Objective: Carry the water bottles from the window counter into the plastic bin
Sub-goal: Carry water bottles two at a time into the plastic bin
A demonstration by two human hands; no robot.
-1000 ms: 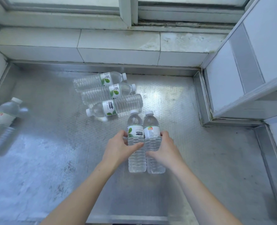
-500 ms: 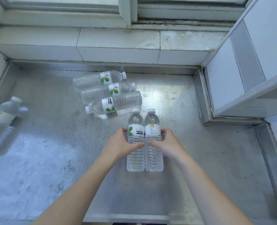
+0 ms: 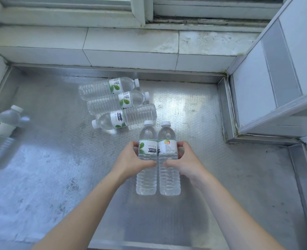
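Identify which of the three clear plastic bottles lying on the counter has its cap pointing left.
The nearest lying clear plastic bottle, closest to the two held bottles; its white cap faces left, while the other two caps face right.

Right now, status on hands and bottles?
Left hand grips leaf-label bottle; right hand grips orange-label bottle. Three bottles lying behind. Bin not in view.

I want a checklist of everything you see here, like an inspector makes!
Surface: metal counter, scuffed and whitish at left.
Job's things: two held bottles side by side; three lying bottles together behind them; one blurry bottle at far left. No bin in view.
Clutter: nothing seen.
Grippers: left hand and right hand each grip a bottle.
Cables: nothing seen.
Surroundings: tiled ledge, window frame, white cabinet at right.
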